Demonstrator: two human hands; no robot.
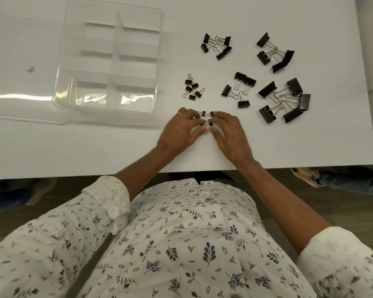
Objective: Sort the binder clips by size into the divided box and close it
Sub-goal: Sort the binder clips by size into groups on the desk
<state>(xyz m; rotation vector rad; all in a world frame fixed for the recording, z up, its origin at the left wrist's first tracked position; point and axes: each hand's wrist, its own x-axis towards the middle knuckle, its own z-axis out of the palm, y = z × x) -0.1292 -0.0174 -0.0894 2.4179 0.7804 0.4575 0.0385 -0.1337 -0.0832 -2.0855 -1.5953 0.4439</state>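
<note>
1. Smallest binder clips (211, 114) sit at frame centre on the white table (95, 151), wedged between the fingertips of both hands.
2. Left hand (181, 131): fingers curled, tips and thumb closing on the cluster from its left side; ring (179, 113) on one finger.
3. Right hand (229, 134): fingers curled too, pinching the same cluster from its right side; the two thumbs nearly meet just below it.
4. The cluster's long axis is too small and too covered to tell.
5. Five other piles lie in the right half, well apart from each other: small pile (193, 89) just above the hands, medium pile (240, 76), upper-centre pile (216, 47), upper-right pile (275, 54), largest pile (294, 86) at right.
6. Divided box (158, 67) is in the upper left of the frame, clear, compartments holding no clips; lid (30, 108) lies flat, open to its left.
7. Key relation: box lies up and left of the held cluster, so the left hand is the nearer one; judgement is that the scoop goes to a near compartment.
8. Risk: tiny clips may slip out between the fingers on the lift.
</note>
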